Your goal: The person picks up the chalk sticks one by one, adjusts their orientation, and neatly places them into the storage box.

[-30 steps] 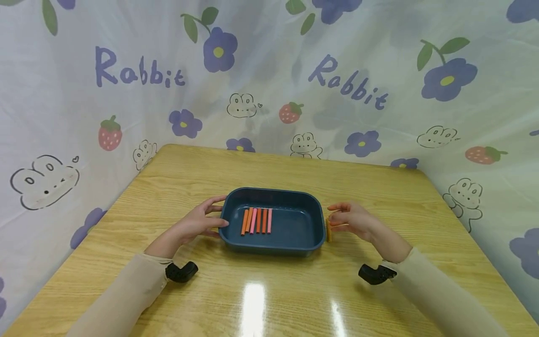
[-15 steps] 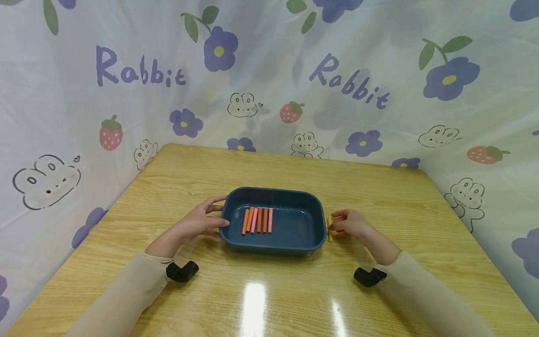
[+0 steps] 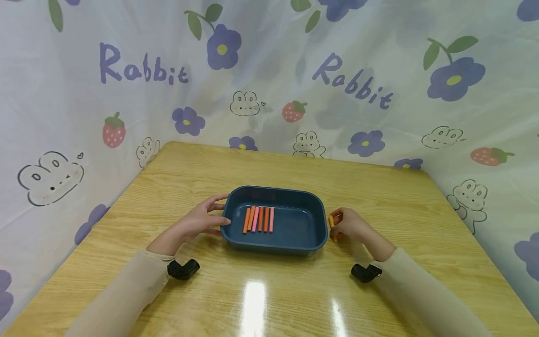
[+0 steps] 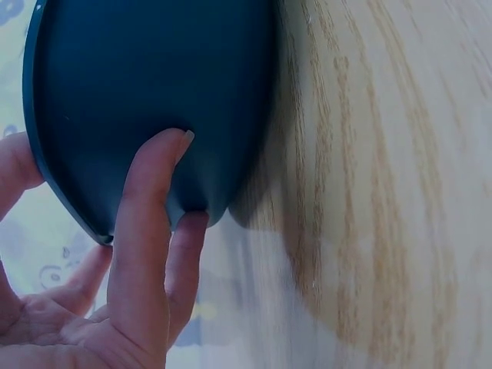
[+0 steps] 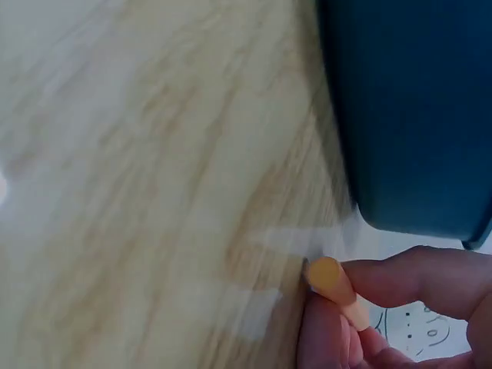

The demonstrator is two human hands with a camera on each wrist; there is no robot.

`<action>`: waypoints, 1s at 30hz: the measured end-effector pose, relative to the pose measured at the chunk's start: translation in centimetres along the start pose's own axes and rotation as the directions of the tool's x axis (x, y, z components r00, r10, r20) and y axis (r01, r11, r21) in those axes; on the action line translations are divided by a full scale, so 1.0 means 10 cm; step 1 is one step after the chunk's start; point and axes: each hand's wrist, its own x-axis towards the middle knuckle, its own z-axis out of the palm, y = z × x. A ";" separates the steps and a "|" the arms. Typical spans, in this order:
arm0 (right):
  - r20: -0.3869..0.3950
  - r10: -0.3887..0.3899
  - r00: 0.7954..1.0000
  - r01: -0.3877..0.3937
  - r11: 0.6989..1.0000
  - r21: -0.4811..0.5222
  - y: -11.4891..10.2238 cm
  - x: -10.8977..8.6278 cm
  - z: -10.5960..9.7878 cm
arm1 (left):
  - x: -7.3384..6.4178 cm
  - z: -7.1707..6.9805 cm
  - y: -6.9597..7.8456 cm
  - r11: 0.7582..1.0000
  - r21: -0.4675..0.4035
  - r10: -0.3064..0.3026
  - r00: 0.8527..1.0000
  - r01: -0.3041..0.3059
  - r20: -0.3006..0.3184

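Note:
My left hand [image 3: 198, 219] touches the left end of a dark blue tray [image 3: 290, 245], fingers spread over its end. In the left wrist view, fairly straight fingers [image 4: 142, 231] lie against the outer wall. Several orange, red and pink chalk-like sticks [image 3: 260, 220] lie side by side inside the tray's left half. Just outside its right end, my right hand [image 3: 351, 223] pinches a yellow-orange chalk-like stick [image 5: 334, 284] between thumb and fingers. That stick is near the tabletop, partly hidden by the fingers.
A light wooden table [image 3: 202, 290] lies under the tray. Behind it hangs a white curtain [image 3: 269, 70] printed with rabbits, flowers and strawberries. A black wrist mount [image 3: 184, 269] shows below the left hand and another [image 3: 365, 272] below the right.
My right hand has come down onto the yellow-orange stick beside the tray, closed its fingers on it and tilted it slightly. The left hand stays on the tray.

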 end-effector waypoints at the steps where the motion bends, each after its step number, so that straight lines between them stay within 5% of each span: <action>1: 0.000 0.011 1.000 -0.011 1.000 0.029 0.00 -0.01 -0.01 | 0.00 0.00 0.00 1.000 0.000 0.000 1.000 0.000 0.000; 7: 0.048 0.078 0.996 -0.088 0.960 0.266 0.03 -0.02 -0.07 | -0.01 0.01 0.01 1.000 -0.004 -0.007 1.000 0.007 -0.001; 15: 0.088 0.029 0.996 -0.072 0.842 0.535 -0.03 -0.10 -0.17 | -0.01 0.01 0.02 1.000 -0.005 -0.004 1.000 0.004 0.003; 22: 0.079 0.017 0.997 -0.060 0.805 0.590 -0.19 -0.14 -0.21 | 0.00 0.00 0.01 1.000 -0.007 0.003 1.000 -0.003 0.003; 30: 0.096 0.016 0.995 -0.070 0.802 0.593 -0.41 -0.10 -0.22 | 0.01 0.01 0.01 1.000 -0.008 0.002 1.000 -0.001 0.006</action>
